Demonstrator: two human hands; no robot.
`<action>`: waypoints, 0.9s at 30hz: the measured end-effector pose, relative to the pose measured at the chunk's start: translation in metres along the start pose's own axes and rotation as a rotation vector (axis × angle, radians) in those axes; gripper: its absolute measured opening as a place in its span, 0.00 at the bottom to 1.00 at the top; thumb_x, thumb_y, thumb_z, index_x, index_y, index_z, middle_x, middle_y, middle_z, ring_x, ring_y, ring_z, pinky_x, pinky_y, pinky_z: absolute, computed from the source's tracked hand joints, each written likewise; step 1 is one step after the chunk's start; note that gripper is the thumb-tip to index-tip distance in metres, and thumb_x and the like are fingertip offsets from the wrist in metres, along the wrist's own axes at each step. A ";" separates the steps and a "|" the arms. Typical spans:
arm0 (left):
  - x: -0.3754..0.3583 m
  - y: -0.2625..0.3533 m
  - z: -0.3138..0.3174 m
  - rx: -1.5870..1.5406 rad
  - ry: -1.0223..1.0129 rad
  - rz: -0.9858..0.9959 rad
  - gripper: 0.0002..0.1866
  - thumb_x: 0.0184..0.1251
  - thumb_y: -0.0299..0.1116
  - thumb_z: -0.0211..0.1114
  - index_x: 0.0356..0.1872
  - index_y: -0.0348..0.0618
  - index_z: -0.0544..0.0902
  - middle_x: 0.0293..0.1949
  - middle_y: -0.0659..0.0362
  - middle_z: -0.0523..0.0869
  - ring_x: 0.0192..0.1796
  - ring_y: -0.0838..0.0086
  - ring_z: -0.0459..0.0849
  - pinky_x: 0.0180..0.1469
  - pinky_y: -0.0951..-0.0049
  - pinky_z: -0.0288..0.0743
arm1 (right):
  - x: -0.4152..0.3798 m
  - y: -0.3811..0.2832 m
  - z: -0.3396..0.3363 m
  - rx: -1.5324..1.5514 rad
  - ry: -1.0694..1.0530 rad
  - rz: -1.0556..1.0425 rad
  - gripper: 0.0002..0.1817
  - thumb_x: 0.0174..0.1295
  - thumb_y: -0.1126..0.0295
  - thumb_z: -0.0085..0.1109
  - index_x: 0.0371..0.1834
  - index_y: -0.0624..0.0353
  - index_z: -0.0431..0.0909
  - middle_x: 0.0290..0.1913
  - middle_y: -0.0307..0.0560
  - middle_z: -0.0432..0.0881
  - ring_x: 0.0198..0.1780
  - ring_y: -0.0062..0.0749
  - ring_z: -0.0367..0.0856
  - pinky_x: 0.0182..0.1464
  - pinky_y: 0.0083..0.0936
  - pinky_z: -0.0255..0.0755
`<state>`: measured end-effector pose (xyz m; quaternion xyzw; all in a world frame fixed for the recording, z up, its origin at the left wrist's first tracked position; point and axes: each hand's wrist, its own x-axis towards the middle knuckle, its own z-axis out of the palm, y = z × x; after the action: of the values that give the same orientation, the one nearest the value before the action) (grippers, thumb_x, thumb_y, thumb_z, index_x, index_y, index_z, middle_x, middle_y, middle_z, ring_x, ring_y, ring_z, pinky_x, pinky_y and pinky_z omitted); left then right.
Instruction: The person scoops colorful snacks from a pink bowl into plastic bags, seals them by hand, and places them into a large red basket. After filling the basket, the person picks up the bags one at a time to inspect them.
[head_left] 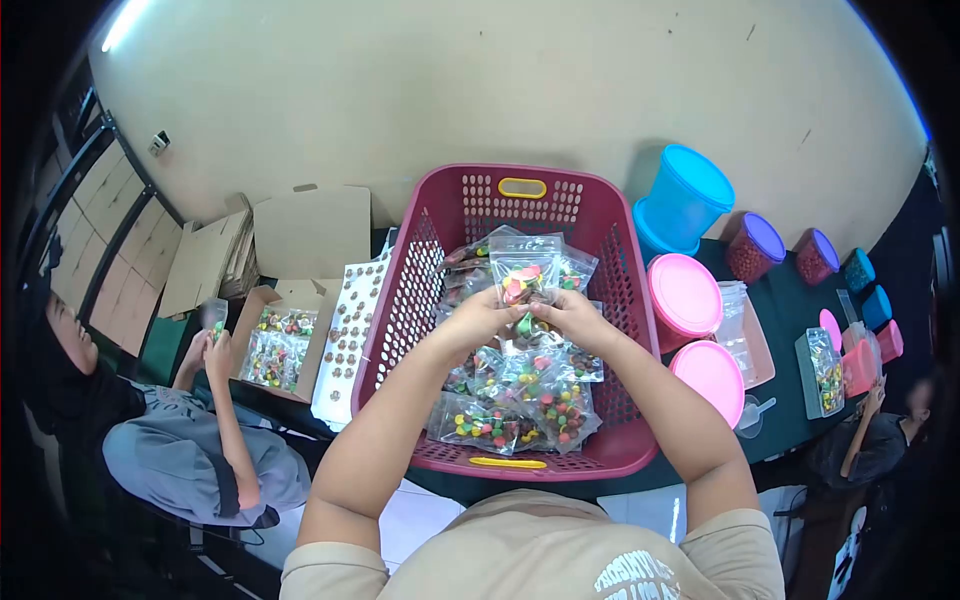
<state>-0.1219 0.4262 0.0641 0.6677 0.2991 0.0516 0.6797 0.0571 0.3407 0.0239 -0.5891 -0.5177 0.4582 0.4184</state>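
A clear zip bag [526, 272] of colourful candies is held upright above the big maroon basket [440, 190]. My left hand [482, 317] grips its lower left side, fingers closed on the plastic. On the lower right side, my right hand [572, 320] is closed on the same bag, the two thumbs close together. Beneath both hands lie several more filled candy bags [490, 420], piled loosely in the basket.
Left of the basket are a sheet of round brown stickers [350, 345] and a cardboard box [288, 345] with bagged candies. Pink-lidded tubs [686, 295] and a blue tub [688, 195] stand to the right. Two co-workers sit nearby, one [200, 450] at left, one [875, 440] at right.
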 end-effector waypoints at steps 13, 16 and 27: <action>0.024 -0.024 0.012 0.010 0.345 0.255 0.22 0.64 0.47 0.63 0.42 0.35 0.82 0.33 0.55 0.86 0.35 0.76 0.83 0.39 0.73 0.74 | -0.007 0.004 0.005 0.176 0.087 -0.072 0.17 0.65 0.58 0.57 0.43 0.62 0.80 0.28 0.34 0.77 0.22 0.14 0.68 0.24 0.15 0.64; 0.021 -0.017 0.018 0.067 0.425 0.352 0.21 0.63 0.46 0.64 0.41 0.34 0.80 0.29 0.56 0.85 0.32 0.74 0.83 0.37 0.71 0.75 | -0.010 -0.005 0.002 0.175 0.124 -0.025 0.14 0.65 0.62 0.57 0.44 0.63 0.80 0.26 0.29 0.74 0.24 0.12 0.67 0.26 0.12 0.60; 0.016 -0.008 0.023 -0.198 0.342 0.375 0.09 0.66 0.32 0.62 0.34 0.35 0.80 0.26 0.60 0.84 0.28 0.82 0.80 0.31 0.79 0.72 | -0.012 0.001 -0.007 0.343 0.193 -0.025 0.20 0.62 0.58 0.61 0.48 0.63 0.75 0.43 0.42 0.81 0.44 0.22 0.80 0.45 0.21 0.74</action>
<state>-0.1006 0.4130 0.0499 0.6233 0.2739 0.3176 0.6600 0.0640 0.3287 0.0255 -0.5438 -0.3970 0.4756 0.5661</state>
